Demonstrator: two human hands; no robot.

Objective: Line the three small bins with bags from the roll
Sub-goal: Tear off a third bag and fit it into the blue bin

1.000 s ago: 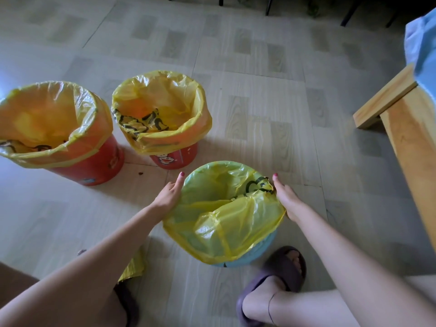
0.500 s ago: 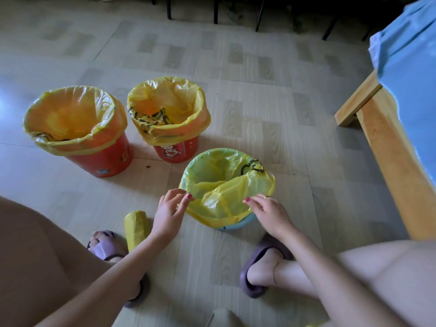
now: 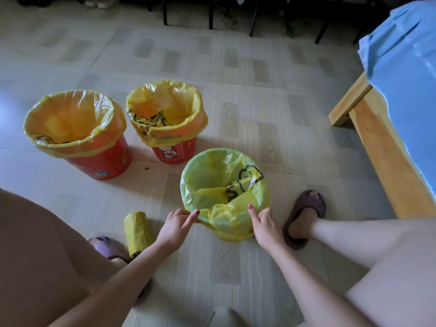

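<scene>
Three small bins stand on the floor. The left red bin (image 3: 103, 161) and the middle red bin (image 3: 175, 153) each carry a yellow bag folded over the rim. The nearest bin is wholly covered by its yellow-green bag (image 3: 221, 178), whose skirt hangs down the near side. My left hand (image 3: 177, 226) pinches that bag's edge at the near-left rim. At the near-right, my right hand (image 3: 265, 228) holds the folded-over skirt. The roll of yellow bags (image 3: 137, 232) lies on the floor left of my left hand.
A wooden bed frame (image 3: 387, 166) with a blue sheet (image 3: 405, 74) runs along the right. My slippered feet (image 3: 304, 215) flank the near bin. Dark chair legs (image 3: 210, 13) stand at the far edge of the tiled floor.
My hands slid from the sides of the near bin's rim to its near side. The bag's skirt now hangs lower in front. The view has pulled back and up.
</scene>
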